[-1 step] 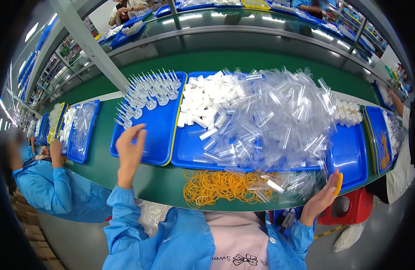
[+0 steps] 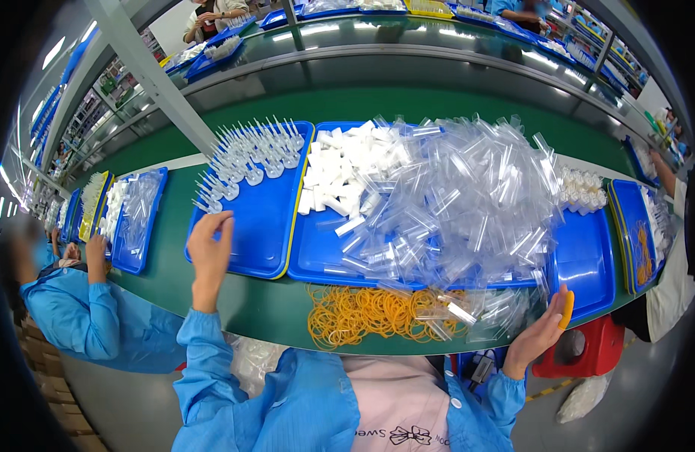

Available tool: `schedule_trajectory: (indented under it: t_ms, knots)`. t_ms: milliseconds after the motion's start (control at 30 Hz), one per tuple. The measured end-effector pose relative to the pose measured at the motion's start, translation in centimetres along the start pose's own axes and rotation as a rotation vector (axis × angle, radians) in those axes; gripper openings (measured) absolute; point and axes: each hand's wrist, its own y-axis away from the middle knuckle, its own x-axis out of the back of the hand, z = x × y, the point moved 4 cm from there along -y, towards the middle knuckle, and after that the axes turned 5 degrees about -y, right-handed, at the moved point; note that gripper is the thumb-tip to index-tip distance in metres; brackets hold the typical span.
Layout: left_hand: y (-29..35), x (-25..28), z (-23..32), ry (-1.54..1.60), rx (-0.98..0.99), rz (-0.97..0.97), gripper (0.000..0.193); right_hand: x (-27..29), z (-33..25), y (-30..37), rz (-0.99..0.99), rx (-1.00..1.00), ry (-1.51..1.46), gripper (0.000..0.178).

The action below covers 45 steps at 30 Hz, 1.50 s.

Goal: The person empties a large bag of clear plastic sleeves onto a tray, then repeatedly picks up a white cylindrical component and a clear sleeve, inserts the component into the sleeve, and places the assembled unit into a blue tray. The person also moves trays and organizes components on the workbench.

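Note:
My left hand [image 2: 210, 256] is over the near left corner of a blue tray [image 2: 261, 241]. Its thumb and fingertips are closed together; anything between them is too small to make out. Just beyond stand rows of clear plastic pieces with thin upright stems [image 2: 249, 154]. My right hand [image 2: 537, 339], fingers stretched out, is at the table's near edge by a smaller blue tray [image 2: 585, 264]. An orange-yellow finger cover [image 2: 566, 309] is on one finger, and nothing shows in that hand. Between my hands lie orange rubber bands [image 2: 362, 315] and clear plastic sleeves [image 2: 505, 310].
A wide blue tray [image 2: 310, 252] holds white blocks [image 2: 347, 162] and a high heap of clear sleeves [image 2: 475, 196]. Clustered whitish pieces [image 2: 583, 188] stand at the right. A metal post [image 2: 155, 83] rises behind the left tray. A co-worker's blue sleeve [image 2: 76, 309] is at far left.
My left hand has shifted a little to the left, and its thumb and fingers have come closer together. My right hand stays where it was.

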Motion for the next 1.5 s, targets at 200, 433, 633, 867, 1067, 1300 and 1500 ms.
schedule_trajectory:
  t_ms: [200,433,633,867,1067,1300,1500]
  knots:
    - [-0.5,-0.3,-6.7,-0.238,0.102,-0.037,0.029,0.5,0.6,-0.3,0.017,-0.013,0.119,0.039]
    - [-0.9,0.8,-1.8,-0.123,0.036,0.025,0.021,0.0,-1.0,-0.5,0.016,0.042,0.209,0.037]
    - [-1.9,0.3,2.5,0.022,-0.06,-0.06,0.024,-1.3,-3.5,-0.3,-0.049,0.13,0.333,0.038]
    - [0.5,1.8,-1.2,-0.031,0.038,-0.093,0.023,-4.7,-10.7,-0.5,-0.314,0.414,0.468,0.042]
    - [5.9,6.7,-5.4,0.061,0.156,0.188,0.018,-12.4,-16.0,2.4,-0.736,0.825,0.647,0.05]
    - [13.7,12.9,-11.5,0.408,0.619,0.462,0.008,-34.6,-15.6,-0.8,-1.138,1.044,0.626,0.029]
    - [12.3,11.6,-11.7,0.602,0.572,0.245,0.007,-46.9,0.1,-8.0,-1.722,0.42,1.134,0.076]
